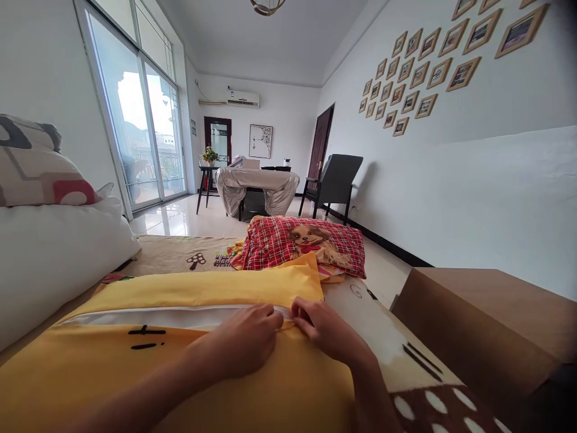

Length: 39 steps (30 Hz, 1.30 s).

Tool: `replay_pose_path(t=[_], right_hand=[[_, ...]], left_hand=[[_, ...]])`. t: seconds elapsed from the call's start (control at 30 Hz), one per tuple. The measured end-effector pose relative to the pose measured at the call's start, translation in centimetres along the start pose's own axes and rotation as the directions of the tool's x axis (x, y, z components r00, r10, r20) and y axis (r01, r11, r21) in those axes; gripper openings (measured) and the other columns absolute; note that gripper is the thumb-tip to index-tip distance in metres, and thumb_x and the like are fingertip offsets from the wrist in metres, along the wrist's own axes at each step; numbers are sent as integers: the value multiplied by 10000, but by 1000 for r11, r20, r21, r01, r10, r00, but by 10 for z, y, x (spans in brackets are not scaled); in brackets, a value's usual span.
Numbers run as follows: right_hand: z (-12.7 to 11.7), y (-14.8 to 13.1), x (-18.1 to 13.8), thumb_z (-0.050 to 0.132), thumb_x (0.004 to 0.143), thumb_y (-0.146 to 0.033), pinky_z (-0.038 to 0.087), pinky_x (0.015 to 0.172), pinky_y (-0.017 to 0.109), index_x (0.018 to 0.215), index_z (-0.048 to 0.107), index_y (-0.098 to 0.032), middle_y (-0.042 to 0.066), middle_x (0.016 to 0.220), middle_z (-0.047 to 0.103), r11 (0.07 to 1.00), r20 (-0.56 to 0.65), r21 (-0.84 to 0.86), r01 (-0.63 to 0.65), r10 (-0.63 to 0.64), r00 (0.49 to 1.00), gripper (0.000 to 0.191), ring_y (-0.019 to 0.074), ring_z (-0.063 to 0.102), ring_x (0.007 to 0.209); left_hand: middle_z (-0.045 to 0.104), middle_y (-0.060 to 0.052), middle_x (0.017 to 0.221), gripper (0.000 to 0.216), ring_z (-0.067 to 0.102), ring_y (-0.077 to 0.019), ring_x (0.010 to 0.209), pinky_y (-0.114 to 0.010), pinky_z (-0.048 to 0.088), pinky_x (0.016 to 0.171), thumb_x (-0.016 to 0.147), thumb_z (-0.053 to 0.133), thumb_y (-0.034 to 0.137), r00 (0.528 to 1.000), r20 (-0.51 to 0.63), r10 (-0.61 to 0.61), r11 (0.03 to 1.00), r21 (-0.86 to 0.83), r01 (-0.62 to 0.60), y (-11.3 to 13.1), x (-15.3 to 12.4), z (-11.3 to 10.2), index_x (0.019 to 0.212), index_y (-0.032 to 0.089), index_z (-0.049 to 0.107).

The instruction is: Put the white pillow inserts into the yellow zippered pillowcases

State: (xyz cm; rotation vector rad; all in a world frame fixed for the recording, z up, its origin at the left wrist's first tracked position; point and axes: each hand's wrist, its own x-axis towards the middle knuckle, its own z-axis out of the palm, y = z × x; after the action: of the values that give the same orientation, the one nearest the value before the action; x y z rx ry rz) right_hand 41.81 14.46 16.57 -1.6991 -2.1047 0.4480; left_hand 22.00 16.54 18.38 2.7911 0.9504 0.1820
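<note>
A yellow pillowcase (216, 391) with black printed marks lies in front of me. Through a long slit across it shows a white inner pillow (153, 316). Near the slit's right end, my left hand (255, 337) is closed, its fingers curled on the edge of the cloth. Close beside it, my right hand (331, 331) pinches the cloth at the end of the slit between thumb and bent forefinger. Whether a zipper pull sits between the fingers is too small to tell.
Beyond the pillowcase lies a red checked pillow (279, 243) with a dog print. White bedding and a patterned pillow (31, 168) are piled at the left. A brown cardboard box (478, 325) stands at the right. Farther back are a covered table (256, 177) and a dark chair (338, 180).
</note>
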Motion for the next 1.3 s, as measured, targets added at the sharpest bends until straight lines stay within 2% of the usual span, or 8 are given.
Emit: replay_pose_path(t=[0.1,0.23,0.5,0.67,0.87,0.97,1.1,1.3], right_hand=[[-1,2,0,442,854,-174,266,600,235,802,526,-197,-14,708,582,999,7,27,35,-35,999,101,113,460,647],[-1,3,-1,427,882,-214,266,583,232,790,516,-194,-4,715,589,996,-3,59,68,-68,998,130,115,455,639],[-1,5,0,456,851,-187,260,573,235,752,512,-187,7,729,615,998,-5,48,50,-50,999,114,115,475,646],[-2,3,0,456,868,-221,269,575,235,759,536,-190,12,741,630,1000,5,25,16,-16,1000,138,122,487,655],[-4,-3,-3,431,865,-172,280,595,244,757,545,-184,23,758,640,999,-16,32,4,-4,1000,157,124,509,671],[-5,-6,-3,452,880,-205,282,603,249,780,556,-186,34,795,658,999,-53,3,-43,43,998,145,134,533,693],[-3,-5,1,479,899,-283,262,593,265,769,556,-183,54,784,663,981,-99,-93,-170,161,982,181,149,542,691],[5,-2,3,371,947,-323,238,583,276,673,519,-178,78,794,662,961,1,-172,-216,219,976,343,141,538,687]], left_hand=[[660,-86,871,257,588,-194,765,-301,380,668,856,375,194,997,-48,-68,989,-137,61,-2,28,5,870,165,630],[655,-68,715,240,523,-150,630,-282,305,582,789,418,189,978,-118,-172,966,-213,144,-7,53,20,719,157,645],[653,-18,694,182,513,-110,620,-234,321,583,719,498,220,968,-145,-204,933,-327,147,-10,57,32,760,170,669],[640,-12,696,165,479,-107,614,-242,285,574,725,491,199,962,-153,-226,933,-318,168,-8,56,33,742,178,653],[634,-38,683,193,442,-118,589,-263,253,559,753,478,237,952,-138,-274,933,-277,229,-1,55,30,704,169,651],[640,-50,679,229,456,-123,587,-272,265,567,771,462,239,958,-114,-264,941,-250,229,1,54,28,701,167,668],[661,-75,709,264,523,-149,621,-283,299,584,789,447,247,954,-92,-284,944,-202,261,4,53,28,704,165,683],[699,-120,838,253,636,-222,763,-288,364,599,771,467,265,941,-72,-331,939,-122,321,7,57,32,785,161,697]])
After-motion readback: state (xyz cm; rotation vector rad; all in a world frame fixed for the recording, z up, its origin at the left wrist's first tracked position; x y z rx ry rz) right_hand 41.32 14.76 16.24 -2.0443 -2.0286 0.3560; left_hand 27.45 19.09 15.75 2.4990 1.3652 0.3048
